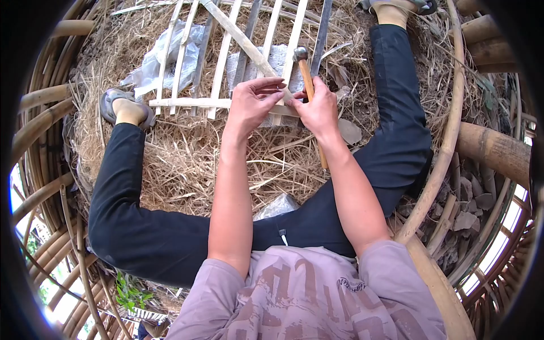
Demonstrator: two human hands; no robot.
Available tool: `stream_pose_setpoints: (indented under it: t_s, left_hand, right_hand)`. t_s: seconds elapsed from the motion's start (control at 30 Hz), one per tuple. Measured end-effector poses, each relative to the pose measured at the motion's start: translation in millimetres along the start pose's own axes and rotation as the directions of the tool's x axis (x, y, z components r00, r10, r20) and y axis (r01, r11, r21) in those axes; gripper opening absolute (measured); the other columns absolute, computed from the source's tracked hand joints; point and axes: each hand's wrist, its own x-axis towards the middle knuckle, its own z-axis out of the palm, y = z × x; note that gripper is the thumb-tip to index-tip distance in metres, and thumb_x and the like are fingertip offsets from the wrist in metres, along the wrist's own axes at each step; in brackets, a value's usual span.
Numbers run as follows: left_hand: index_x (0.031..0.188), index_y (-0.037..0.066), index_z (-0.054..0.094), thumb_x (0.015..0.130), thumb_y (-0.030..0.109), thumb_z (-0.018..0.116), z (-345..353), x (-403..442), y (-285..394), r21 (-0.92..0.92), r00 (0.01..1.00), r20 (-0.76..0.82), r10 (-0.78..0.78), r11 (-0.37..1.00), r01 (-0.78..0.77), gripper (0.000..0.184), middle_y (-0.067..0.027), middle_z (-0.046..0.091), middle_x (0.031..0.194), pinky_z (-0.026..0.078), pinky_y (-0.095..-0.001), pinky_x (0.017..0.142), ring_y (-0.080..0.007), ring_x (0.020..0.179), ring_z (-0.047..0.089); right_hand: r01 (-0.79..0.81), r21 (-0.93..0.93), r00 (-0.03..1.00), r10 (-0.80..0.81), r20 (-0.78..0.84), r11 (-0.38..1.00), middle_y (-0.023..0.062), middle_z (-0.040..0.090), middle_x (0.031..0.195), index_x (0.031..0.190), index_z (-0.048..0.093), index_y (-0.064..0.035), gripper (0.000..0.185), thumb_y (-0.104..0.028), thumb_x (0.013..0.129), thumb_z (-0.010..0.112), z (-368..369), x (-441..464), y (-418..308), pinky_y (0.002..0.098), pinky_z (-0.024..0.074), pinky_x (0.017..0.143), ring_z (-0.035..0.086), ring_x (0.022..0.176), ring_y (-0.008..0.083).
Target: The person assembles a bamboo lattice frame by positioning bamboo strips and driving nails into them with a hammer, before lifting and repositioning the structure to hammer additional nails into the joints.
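My left hand (255, 106) has its thumb and fingers curled at the lower end of a diagonal wooden slat (241, 37). Beside it, my right hand (318, 111) is closed around the handle of a hammer (306, 79), whose metal head points away from me. The tips of my right thumb and forefinger meet the slat's end close to my left fingers; anything small between them is too hidden to make out. Under both hands lies a lattice frame of thin slats (221, 71), with a crosspiece (190, 102) along its near edge.
Dry straw (181, 164) covers the ground between my outstretched legs. A clear plastic bag (190, 42) lies beneath the frame's left side, and a grey flat block (231, 65) under its middle. Bamboo poles (493, 147) curve around me, with broken stones (467, 204) at the right.
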Motion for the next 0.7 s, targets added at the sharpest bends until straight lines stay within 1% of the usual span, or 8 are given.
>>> stream_pose_setpoints:
  t_s: [0.07,0.17,0.27,0.37,0.47,0.57,0.67,0.7]
  left_hand:
    - [0.114,-0.004,0.075,0.091,0.006,0.076,-0.5,2.4,-3.2,0.059,0.999,-0.040,-0.005,0.998,0.007,0.025,-0.0132,0.078,0.104,0.059,-0.0286,0.086,-0.0158,0.097,0.074]
    - [0.107,0.002,0.079,0.088,0.005,0.076,1.3,4.6,-13.0,0.020,0.986,-0.168,0.017,1.000,-0.014,0.019,-0.0117,0.079,0.098,0.059,-0.0282,0.076,-0.0152,0.084,0.075]
    - [0.104,0.006,0.082,0.087,0.004,0.077,-2.1,4.2,-13.4,0.243,0.958,-0.209,0.197,0.959,-0.144,0.017,-0.0107,0.078,0.094,0.056,-0.0286,0.072,-0.0142,0.080,0.071]
    - [0.100,0.010,0.083,0.085,0.004,0.080,1.9,7.8,-21.5,0.377,0.866,-0.306,0.395,0.886,-0.270,0.016,-0.0093,0.076,0.088,0.053,-0.0287,0.069,-0.0143,0.078,0.067]
    - [0.099,0.009,0.083,0.082,0.006,0.082,6.7,13.0,-30.2,0.151,0.882,-0.354,0.311,0.950,-0.274,0.017,-0.0094,0.076,0.089,0.053,-0.0267,0.071,-0.0143,0.083,0.067]
    - [0.098,0.005,0.082,0.081,0.007,0.083,11.6,15.2,-34.1,0.151,0.886,-0.355,0.297,0.954,-0.260,0.017,-0.0088,0.076,0.086,0.053,-0.0257,0.070,-0.0123,0.079,0.067]
    - [0.098,0.002,0.081,0.085,0.007,0.083,18.4,7.7,-17.9,-0.011,0.937,-0.342,0.073,0.997,-0.082,0.014,-0.0040,0.075,0.088,0.051,-0.0237,0.070,-0.0094,0.077,0.064]
    - [0.097,0.002,0.081,0.084,0.008,0.083,19.5,7.6,-19.9,0.001,0.935,-0.341,0.096,0.995,-0.101,0.014,-0.0037,0.075,0.087,0.051,-0.0240,0.069,-0.0094,0.075,0.064]
  right_hand:
    - [0.008,-0.008,1.000,-0.008,-0.005,1.000,0.0132,0.077,0.086,0.097,0.060,-0.0015,0.036,-0.012,0.075,0.087,0.9,0.3,0.8,0.0416,0.0602,0.074,0.077,0.082,0.0308]
    - [-0.002,0.013,1.000,0.002,0.000,1.000,0.0137,0.077,0.086,0.096,0.060,-0.0013,0.036,-0.011,0.074,0.087,-0.5,0.0,-1.2,0.0413,0.0604,0.075,0.077,0.082,0.0306]
    - [-0.003,0.014,1.000,0.003,0.007,1.000,0.0139,0.077,0.086,0.095,0.059,-0.0014,0.036,-0.010,0.074,0.087,-1.3,0.4,-1.1,0.0408,0.0606,0.075,0.077,0.082,0.0303]
    - [-0.015,0.010,1.000,0.015,0.015,1.000,0.0137,0.077,0.086,0.096,0.060,-0.0013,0.036,-0.010,0.073,0.087,-0.5,0.8,0.2,0.0406,0.0605,0.074,0.077,0.082,0.0297]
    - [-0.009,0.000,1.000,0.009,0.012,1.000,0.0137,0.077,0.085,0.097,0.060,-0.0011,0.037,-0.010,0.073,0.087,-2.0,-0.2,-1.8,0.0406,0.0605,0.074,0.077,0.082,0.0295]
    - [-0.015,0.007,1.000,0.015,0.011,1.000,0.0138,0.077,0.085,0.097,0.060,-0.0008,0.038,-0.011,0.073,0.087,-1.9,0.2,-0.7,0.0408,0.0605,0.074,0.077,0.081,0.0296]
    - [0.005,0.009,1.000,-0.005,-0.006,1.000,0.0139,0.077,0.085,0.097,0.060,-0.0006,0.038,-0.011,0.072,0.088,-0.1,0.9,1.3,0.0410,0.0605,0.074,0.077,0.081,0.0298]
    - [-0.001,0.013,1.000,0.001,-0.004,1.000,0.0140,0.077,0.085,0.097,0.060,-0.0005,0.038,-0.011,0.072,0.088,0.0,0.7,1.1,0.0410,0.0605,0.074,0.077,0.081,0.0299]
